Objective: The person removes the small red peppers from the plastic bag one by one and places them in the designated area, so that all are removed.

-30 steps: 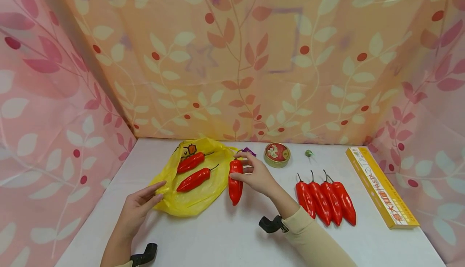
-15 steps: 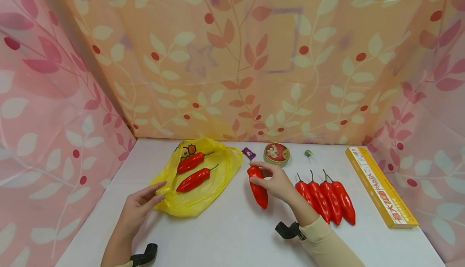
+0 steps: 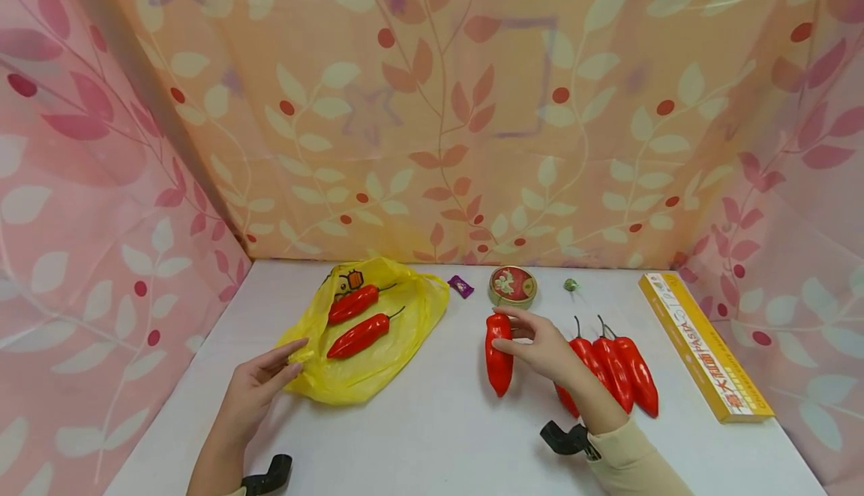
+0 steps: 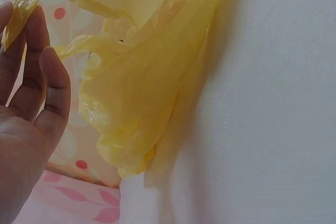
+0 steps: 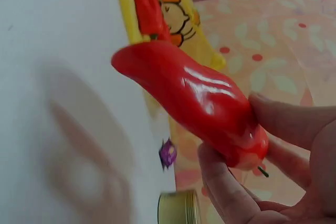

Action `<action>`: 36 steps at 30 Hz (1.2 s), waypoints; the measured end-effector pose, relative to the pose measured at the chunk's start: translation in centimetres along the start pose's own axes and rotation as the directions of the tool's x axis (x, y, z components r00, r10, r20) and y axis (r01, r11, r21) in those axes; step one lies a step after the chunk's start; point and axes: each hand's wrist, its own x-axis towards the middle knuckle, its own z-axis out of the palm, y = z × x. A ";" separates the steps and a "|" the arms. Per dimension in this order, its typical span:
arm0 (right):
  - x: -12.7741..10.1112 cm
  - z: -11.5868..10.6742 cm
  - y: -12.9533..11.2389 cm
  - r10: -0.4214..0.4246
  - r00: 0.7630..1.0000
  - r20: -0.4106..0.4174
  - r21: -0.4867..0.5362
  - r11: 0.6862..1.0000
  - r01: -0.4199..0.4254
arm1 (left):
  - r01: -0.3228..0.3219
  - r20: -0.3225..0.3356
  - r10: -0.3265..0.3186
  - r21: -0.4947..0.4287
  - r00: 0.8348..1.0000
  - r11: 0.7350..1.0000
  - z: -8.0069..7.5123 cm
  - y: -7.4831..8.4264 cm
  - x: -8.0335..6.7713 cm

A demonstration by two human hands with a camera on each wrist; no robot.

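My right hand (image 3: 540,344) pinches a glossy red chili pepper (image 3: 499,361) near its stem end, holding it tip down above the table. In the right wrist view that chili pepper (image 5: 189,95) hangs between thumb and fingers, with the stem poking out. On the left, my left hand (image 3: 258,382) pinches the edge of a yellow plastic bag (image 3: 398,365). The bag's handle (image 4: 23,11) passes between the fingers in the left wrist view. Two more red chili peppers (image 3: 359,335) lie on the bag at its open mouth.
A row of several red chili peppers (image 3: 637,376) lies at the right, partly behind my right forearm. A yellow pasta box (image 3: 705,346) is beyond them. Along the back are a purple-wrapped candy (image 3: 461,287), a round red-and-gold tin (image 3: 513,287) and a small green lollipop-like item (image 3: 571,284).
My right hand has carried the chili pepper from the bag's right edge to the right, toward the row. The left hand stays on the bag.
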 end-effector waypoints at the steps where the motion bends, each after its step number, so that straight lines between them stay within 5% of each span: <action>1: -0.2 -0.3 0.3 0.003 1.000 0.001 -0.013 1.000 -0.003 | -0.001 0.002 0.001 -0.001 1.000 1.000 0.0 0.0 0.0; 11: -1.8 -2.5 2.5 0.084 0.995 -0.055 -0.122 0.988 -0.090 | 0.021 -0.003 -0.021 0.011 1.000 1.000 0.1 0.2 -0.1; 22: -2.2 -3.2 3.5 0.059 0.993 -0.106 -0.342 0.935 -0.093 | 0.058 -0.015 -0.058 0.033 0.998 0.998 0.2 0.1 0.0; 36: -1.8 -2.7 4.1 -0.017 0.992 -0.126 -0.501 0.864 -0.048 | 0.053 -0.014 -0.053 0.032 0.999 0.998 0.2 0.2 0.0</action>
